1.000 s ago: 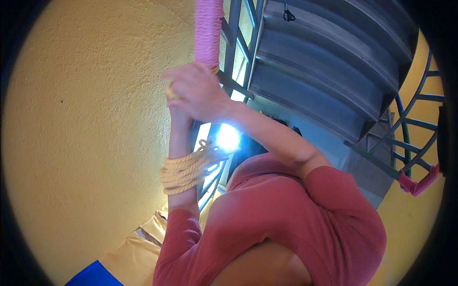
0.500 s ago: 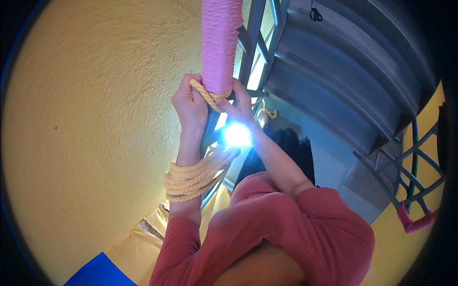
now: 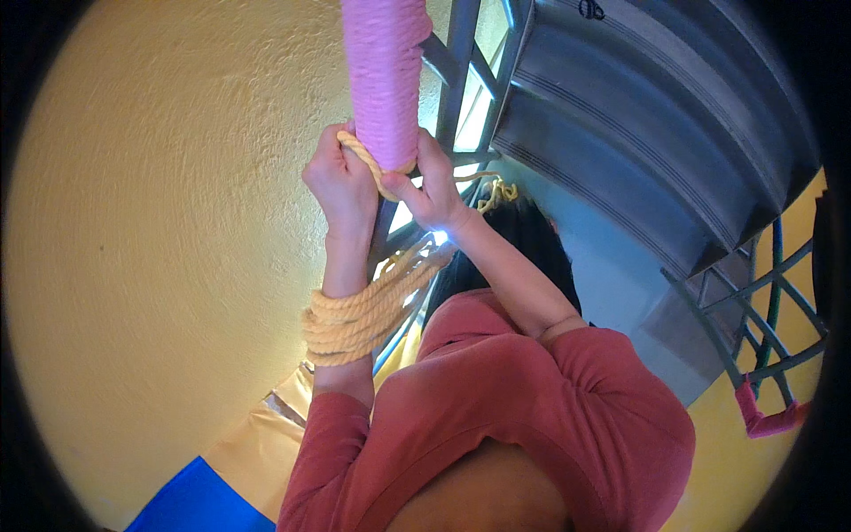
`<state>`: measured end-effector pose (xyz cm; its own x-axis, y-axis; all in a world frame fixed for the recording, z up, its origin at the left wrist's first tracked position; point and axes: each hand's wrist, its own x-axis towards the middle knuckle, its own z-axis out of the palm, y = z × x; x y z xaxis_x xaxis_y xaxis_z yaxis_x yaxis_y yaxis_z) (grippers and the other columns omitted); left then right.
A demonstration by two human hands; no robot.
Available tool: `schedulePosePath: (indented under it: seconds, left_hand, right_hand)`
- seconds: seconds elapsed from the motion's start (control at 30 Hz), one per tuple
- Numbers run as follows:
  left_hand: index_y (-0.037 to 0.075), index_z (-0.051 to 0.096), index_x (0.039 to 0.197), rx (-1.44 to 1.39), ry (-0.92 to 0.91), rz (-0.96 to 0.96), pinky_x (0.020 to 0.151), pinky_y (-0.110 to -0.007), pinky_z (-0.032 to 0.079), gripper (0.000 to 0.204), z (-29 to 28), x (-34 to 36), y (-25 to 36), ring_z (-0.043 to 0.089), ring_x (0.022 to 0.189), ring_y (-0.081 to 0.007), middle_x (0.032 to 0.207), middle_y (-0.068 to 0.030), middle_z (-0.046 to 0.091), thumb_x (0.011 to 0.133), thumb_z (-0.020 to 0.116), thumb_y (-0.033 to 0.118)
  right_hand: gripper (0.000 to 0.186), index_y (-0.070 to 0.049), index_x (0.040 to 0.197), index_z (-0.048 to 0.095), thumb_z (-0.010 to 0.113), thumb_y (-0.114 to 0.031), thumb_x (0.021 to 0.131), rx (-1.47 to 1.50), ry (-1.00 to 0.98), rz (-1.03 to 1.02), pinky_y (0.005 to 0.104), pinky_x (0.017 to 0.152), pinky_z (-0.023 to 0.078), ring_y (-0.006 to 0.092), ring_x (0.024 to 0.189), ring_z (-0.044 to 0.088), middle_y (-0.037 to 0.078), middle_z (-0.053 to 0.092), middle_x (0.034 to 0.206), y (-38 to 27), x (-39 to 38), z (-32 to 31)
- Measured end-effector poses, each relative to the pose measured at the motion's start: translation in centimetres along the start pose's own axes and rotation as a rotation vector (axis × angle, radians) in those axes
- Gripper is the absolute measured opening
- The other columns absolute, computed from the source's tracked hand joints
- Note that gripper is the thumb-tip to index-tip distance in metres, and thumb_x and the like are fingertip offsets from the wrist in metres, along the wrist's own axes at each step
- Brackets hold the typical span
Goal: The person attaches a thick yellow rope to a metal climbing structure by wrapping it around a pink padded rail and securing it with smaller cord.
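A railing post wrapped in pink cord [image 3: 381,75] runs down the upper middle. At its lower end a thick cream rope [image 3: 361,152] crosses the wrapping. My left hand [image 3: 341,182] is closed on the rope at the left of the post. My right hand [image 3: 425,186] grips the rope and the post's lower end from the right, thumb on the rope. Several coils of the same rope [image 3: 363,324] hang round my left forearm. A tangled yellow strand [image 3: 498,195] trails behind my right hand.
A grey metal staircase [image 3: 634,124] curves at the upper right, with a small dark object [image 3: 592,10] on it. A yellow textured wall [image 3: 151,230] fills the left. A railing with pink wrapping [image 3: 753,408] is at the right. A blue sheet [image 3: 199,501] lies at the lower left.
My right hand has moved off the top of my left hand to the post's right side, uncovering the rope. Over the last half second both hands have shifted slightly left and up in view.
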<state>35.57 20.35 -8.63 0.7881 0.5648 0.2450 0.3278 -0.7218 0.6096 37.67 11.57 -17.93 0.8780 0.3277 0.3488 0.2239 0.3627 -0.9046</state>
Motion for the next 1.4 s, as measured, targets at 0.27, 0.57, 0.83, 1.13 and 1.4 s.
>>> schedulePosePath:
  seconds: [0.27,0.57,0.83,1.13,1.4]
  left_hand:
    - [-0.001,0.064,0.086,-0.632,0.023,-0.374,0.066,-0.027,0.048,0.026,-1.9,-1.6,-1.1,0.059,0.071,-0.0125,0.077,-0.0063,0.064,0.096,0.049,0.018]
    - [0.001,0.061,0.09,-1.013,-0.078,-0.529,0.047,-0.019,0.031,0.023,-4.3,-4.3,-0.6,0.041,0.055,-0.004,0.081,-0.0074,0.064,0.095,0.05,0.02]
    - [0.0,0.053,0.081,-1.137,-0.162,-0.102,0.058,-0.025,0.042,0.009,-2.8,-6.5,-1.2,0.051,0.062,-0.0117,0.07,-0.0051,0.053,0.082,0.047,-0.007]
    - [0.001,0.051,0.08,-0.972,-0.089,-0.009,0.059,-0.032,0.047,0.01,-3.8,-5.8,-0.6,0.061,0.067,-0.0283,0.073,-0.013,0.06,0.073,0.056,-0.005]
    - [0.003,0.052,0.078,-0.88,-0.054,0.077,0.055,-0.036,0.045,0.018,-3.5,-5.7,-0.3,0.057,0.064,-0.03,0.071,-0.0114,0.056,0.064,0.062,-0.003]
  right_hand:
    - [0.022,-0.002,0.103,0.061,0.063,-0.003,0.081,-0.243,0.189,-0.038,0.0323,0.074,0.046,0.0235,0.086,0.06,0.012,0.062,0.093,-5.0,1.0,-4.1]
    - [0.013,-0.003,0.089,0.061,0.061,-0.002,0.076,-0.782,-0.682,-0.632,0.0383,0.074,0.046,0.0293,0.085,0.059,0.012,0.062,0.09,-11.9,12.4,-1.7]
    - [0.02,0.001,0.085,0.063,0.063,-0.019,0.082,-1.241,-1.629,-0.138,0.0423,0.068,0.047,0.0358,0.076,0.061,0.018,0.061,0.077,-11.7,18.7,3.5]
    - [0.036,0.0,0.095,0.068,0.056,-0.034,0.091,-1.198,-2.153,0.782,0.0363,0.06,0.042,0.0137,0.062,0.051,0.007,0.059,0.065,-7.5,20.2,7.4]
    - [0.019,-0.004,0.086,0.065,0.068,-0.022,0.084,-0.903,-1.795,1.465,0.0235,0.059,0.045,0.0089,0.067,0.054,0.001,0.06,0.074,-2.6,19.8,5.7]
